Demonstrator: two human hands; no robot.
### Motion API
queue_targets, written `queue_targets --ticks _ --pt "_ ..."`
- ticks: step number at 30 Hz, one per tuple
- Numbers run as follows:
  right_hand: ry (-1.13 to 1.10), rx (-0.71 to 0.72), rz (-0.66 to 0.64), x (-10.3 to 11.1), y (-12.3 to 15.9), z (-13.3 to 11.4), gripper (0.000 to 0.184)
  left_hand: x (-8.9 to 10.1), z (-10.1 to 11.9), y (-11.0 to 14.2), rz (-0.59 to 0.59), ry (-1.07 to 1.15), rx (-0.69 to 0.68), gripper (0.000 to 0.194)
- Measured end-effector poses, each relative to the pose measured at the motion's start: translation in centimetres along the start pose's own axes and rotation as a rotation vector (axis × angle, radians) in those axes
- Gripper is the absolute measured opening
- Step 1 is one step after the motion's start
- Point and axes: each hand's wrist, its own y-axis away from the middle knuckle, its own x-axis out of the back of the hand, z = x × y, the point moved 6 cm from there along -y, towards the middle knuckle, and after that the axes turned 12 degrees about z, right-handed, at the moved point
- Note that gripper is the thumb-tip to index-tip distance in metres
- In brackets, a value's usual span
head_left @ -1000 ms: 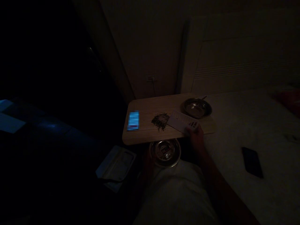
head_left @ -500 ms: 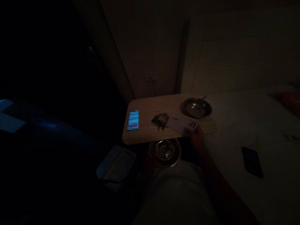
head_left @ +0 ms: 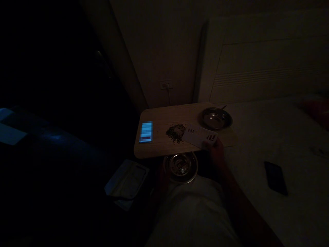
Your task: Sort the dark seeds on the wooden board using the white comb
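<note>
The room is very dark. My right hand (head_left: 215, 150) grips a white card (head_left: 197, 136) by its near corner, the card's far edge touching a small heap of dark crumbled bits (head_left: 175, 131) on a light wooden board (head_left: 164, 147). A metal bowl (head_left: 181, 167) sits just below the board's front edge, at my lap. My left hand (head_left: 161, 175) is a dim shape at that bowl's left rim; its fingers cannot be made out.
A second metal bowl (head_left: 216, 118) stands at the board's back right. A lit phone (head_left: 146, 131) lies on the board's left. A dark phone (head_left: 276, 177) rests on the bed at right. A pale tray-like object (head_left: 127, 181) lies low left. A wall socket (head_left: 166, 84) is behind.
The card has slid a little left against the heap, with my right hand following. Everything else stays put.
</note>
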Motion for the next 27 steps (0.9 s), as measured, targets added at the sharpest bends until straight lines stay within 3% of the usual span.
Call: queue_targets --ticks 6,15,21,27 --pt "-0.008 -0.022 0.005 0.4 -0.1 0.1 0.042 -0.2 0.4 -0.1 -0.016 0.037 -0.067 0.063" --pt "-0.015 -0.035 -0.06 0.3 0.2 -0.1 0.042 -0.2 -0.3 0.0 0.0 -0.004 0.0 0.061" --pt "-0.018 -0.033 -0.005 0.8 -0.1 0.4 0.044 0.1 0.8 0.1 -0.008 -0.003 -0.044 0.06" --pt "-0.018 -0.035 -0.042 0.7 0.3 -0.2 0.042 0.2 0.8 0.3 -0.007 0.017 -0.034 0.06"
